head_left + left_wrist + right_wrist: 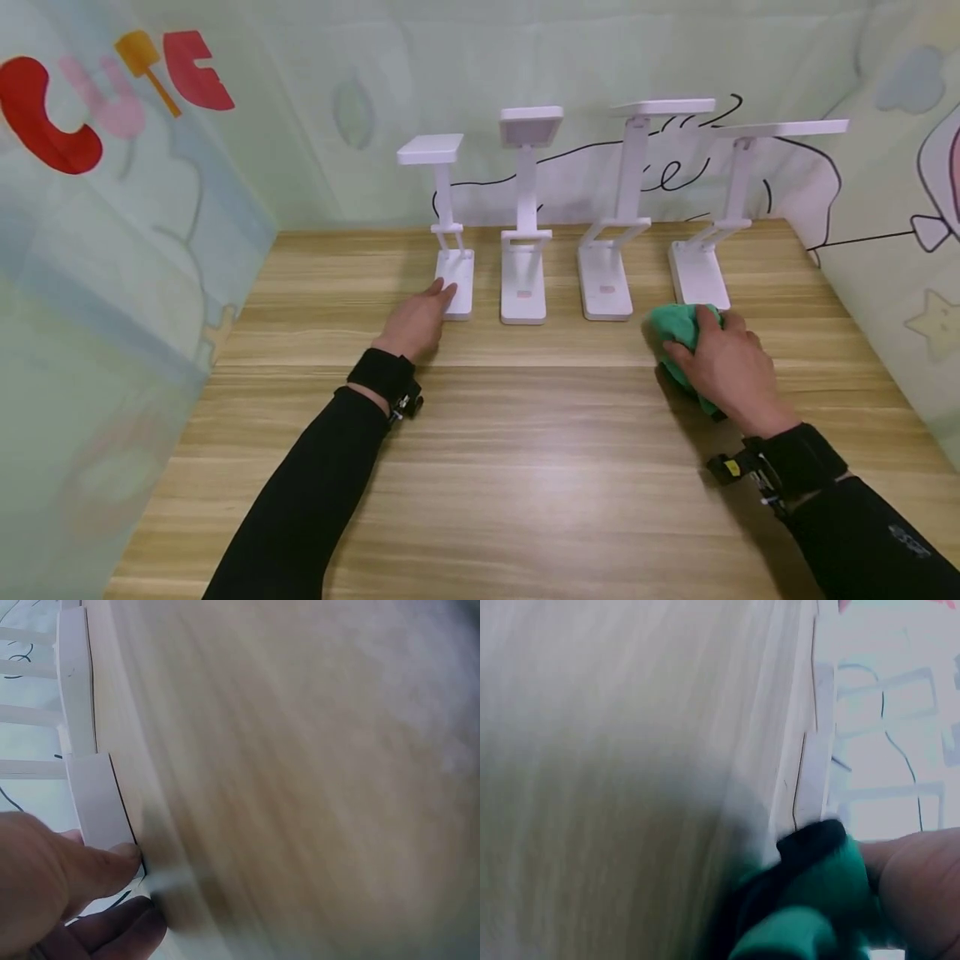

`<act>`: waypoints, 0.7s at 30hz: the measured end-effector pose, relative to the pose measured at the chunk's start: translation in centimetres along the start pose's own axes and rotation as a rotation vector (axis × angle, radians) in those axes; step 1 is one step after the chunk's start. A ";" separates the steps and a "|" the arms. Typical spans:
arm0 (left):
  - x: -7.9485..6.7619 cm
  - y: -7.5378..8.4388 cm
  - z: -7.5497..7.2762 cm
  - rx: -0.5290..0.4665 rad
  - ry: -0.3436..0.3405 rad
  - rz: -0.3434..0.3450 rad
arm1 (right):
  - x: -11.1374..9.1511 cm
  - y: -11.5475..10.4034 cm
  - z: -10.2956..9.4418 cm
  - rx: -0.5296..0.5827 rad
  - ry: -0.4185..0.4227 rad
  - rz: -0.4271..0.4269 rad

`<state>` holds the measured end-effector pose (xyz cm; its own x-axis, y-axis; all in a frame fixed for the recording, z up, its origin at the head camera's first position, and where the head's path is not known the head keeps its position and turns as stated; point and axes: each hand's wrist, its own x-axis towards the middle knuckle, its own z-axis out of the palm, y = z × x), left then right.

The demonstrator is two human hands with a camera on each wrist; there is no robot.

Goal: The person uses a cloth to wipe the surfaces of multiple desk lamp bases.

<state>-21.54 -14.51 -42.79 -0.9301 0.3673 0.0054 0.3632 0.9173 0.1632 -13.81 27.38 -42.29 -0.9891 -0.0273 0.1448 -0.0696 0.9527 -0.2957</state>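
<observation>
Several white desk lamps stand in a row; the leftmost lamp's base (461, 268) is at my left hand (417, 323). In the left wrist view, the thumb (112, 866) lies against the near end of that white base (97, 795), with a fingertip showing on its far side, so the hand pinches its corner. My right hand (731, 367) grips a bunched green cloth (675, 321) just in front of the rightmost lamp (699, 275). The right wrist view shows the cloth (825, 877) with a dark edge, partly blurred; whether it touches the lamp base I cannot tell.
Between the outer lamps stand a second lamp (523, 287) and a third lamp (604, 283). They share a wood-grain table (525, 467). A printed fabric backdrop (315, 150) rises close behind the lamps and along both sides.
</observation>
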 end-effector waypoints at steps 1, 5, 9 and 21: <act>0.0 0.0 0.0 0.000 -0.002 -0.003 | 0.0 0.0 0.1 0.002 -0.018 0.004; -0.1 0.1 0.1 -0.018 -0.009 -0.004 | -0.3 -0.4 0.6 -0.004 -0.078 -0.001; -0.1 0.1 0.0 -0.026 -0.007 -0.011 | -0.1 -0.4 1.0 -0.035 -0.020 0.001; -1.3 1.5 0.0 -0.111 -0.028 -0.069 | 0.8 0.2 0.0 -0.030 -0.050 0.054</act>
<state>-19.79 -13.65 -42.53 -0.9502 0.3094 -0.0368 0.2887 0.9185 0.2701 -14.64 27.51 -42.25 -0.9966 0.0095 0.0817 -0.0132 0.9618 -0.2735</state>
